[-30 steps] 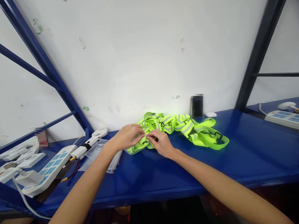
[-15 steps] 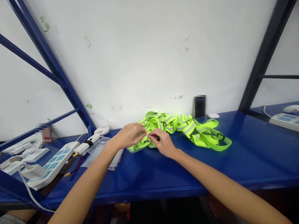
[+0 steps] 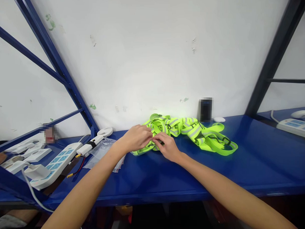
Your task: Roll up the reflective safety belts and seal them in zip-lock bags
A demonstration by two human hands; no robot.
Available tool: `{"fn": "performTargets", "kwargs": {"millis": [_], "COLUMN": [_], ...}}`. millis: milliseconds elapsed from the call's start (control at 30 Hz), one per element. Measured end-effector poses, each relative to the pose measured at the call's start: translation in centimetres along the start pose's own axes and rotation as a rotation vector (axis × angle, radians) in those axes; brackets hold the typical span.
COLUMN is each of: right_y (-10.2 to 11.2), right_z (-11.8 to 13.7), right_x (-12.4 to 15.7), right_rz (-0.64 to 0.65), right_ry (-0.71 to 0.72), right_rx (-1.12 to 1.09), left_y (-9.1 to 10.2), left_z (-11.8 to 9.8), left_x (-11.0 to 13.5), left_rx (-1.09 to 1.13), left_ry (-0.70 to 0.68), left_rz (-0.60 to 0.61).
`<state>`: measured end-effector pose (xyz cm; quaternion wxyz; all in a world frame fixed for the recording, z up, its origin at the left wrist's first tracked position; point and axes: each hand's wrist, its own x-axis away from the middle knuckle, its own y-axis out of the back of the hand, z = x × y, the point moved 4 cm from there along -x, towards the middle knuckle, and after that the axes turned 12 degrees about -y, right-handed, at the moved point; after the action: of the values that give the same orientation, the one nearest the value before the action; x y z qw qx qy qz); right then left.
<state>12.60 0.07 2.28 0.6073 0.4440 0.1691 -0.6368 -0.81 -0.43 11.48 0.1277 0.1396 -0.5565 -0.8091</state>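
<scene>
Neon-yellow reflective straps (image 3: 192, 129) with grey stripes and black buckles lie in a tangled heap against the wall. At the heap's left front, a bundle of the same straps (image 3: 143, 150) appears to sit in a clear plastic bag, its pale edge showing at the lower left. My left hand (image 3: 138, 139) is closed, fingertips pinched at the top of this bag. From the right, my right hand (image 3: 167, 146) pinches the same spot with thumb and forefinger, almost touching the left fingertips. The fingers hide the exact point of grip.
Clear zip bags (image 3: 99, 154) lie left of my left hand. Beyond them are a small white fan (image 3: 105, 131), a power strip (image 3: 57, 164) and a cable with yellow connectors (image 3: 78, 168). A dark phone-like object (image 3: 205, 110) leans on the wall near a white case (image 3: 219, 120). Blue posts frame the table (image 3: 165, 185).
My left hand has moved slightly right along the bag's top, closing in on the right fingertips. My right hand stays nearly in place. The view has shifted a little.
</scene>
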Motion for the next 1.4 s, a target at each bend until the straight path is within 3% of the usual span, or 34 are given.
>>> {"fn": "performTargets", "kwargs": {"millis": [600,967,1267,1400], "right_y": [-0.2,0.7,1.4,3.1], "right_z": [0.5,0.6,3.5,4.0], "right_x": [-0.1,-0.9,-3.0,-3.6], "right_rz": [0.002,0.176,0.253,0.326], "right_ry": [-0.067,-0.138,0.103,-0.049], "right_rx": [0.009,-0.032,0.177,0.131], "left_y": [-0.5,-0.5,0.9,1.5], "left_z": [-0.4,-0.1,0.2,-0.2], "left_x": [0.4,2.7,4.0,4.5], "left_rx": [0.015,0.01,0.027,0.104], "left_ry": [0.006,0.015,0.082,0.129], "left_rz": [-0.059,-0.135,-0.222,-0.335]}}
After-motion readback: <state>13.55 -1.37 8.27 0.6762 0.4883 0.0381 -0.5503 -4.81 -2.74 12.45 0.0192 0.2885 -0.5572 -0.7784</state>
